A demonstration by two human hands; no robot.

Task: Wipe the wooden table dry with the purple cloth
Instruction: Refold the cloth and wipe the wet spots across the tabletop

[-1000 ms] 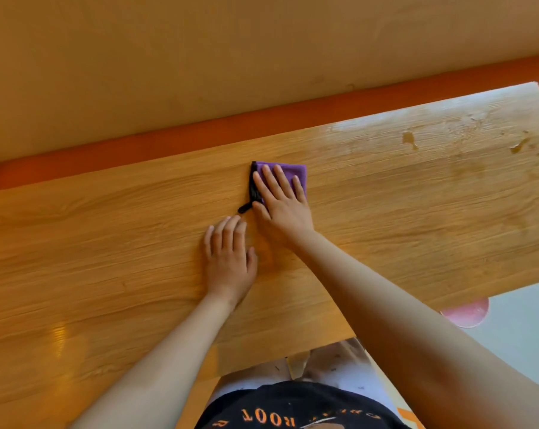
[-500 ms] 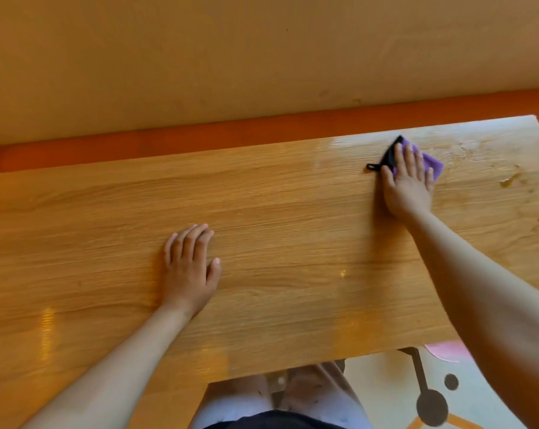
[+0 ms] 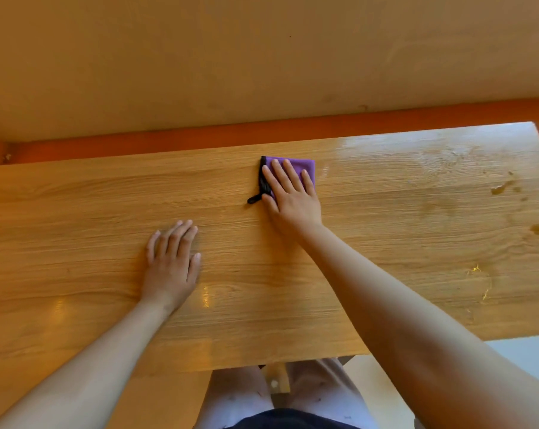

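Found fingers of right hand straight and slightly spread, pressed flat on purple cloth; no curl, no pinch. Saw thumb lying at cloth's left side, against black edging. Logged cloth as folded into small square, lying on wooden table near far edge, about mid-width, mostly covered by the hand, with only far and right margins showing. Noted black loop sticking out from cloth's near-left corner, resting on the wood just beside the thumb.

Found fingers of left hand straight and close together, palm down, resting flat on bare wood; held nothing. Placed left hand nearer the body and to the left of the cloth, apart from it.

Recorded wet sheen on far right part of table, right of cloth, with several darker puddles and drops toward right edge. Saw glints of light on near side of table as well. Could not tell whether wood under the cloth was dry.

Beyond table: marked orange strip along far edge, tan wall above. Below near edge: glimpsed knees, dark shirt hem at bottom, pale floor at lower right.
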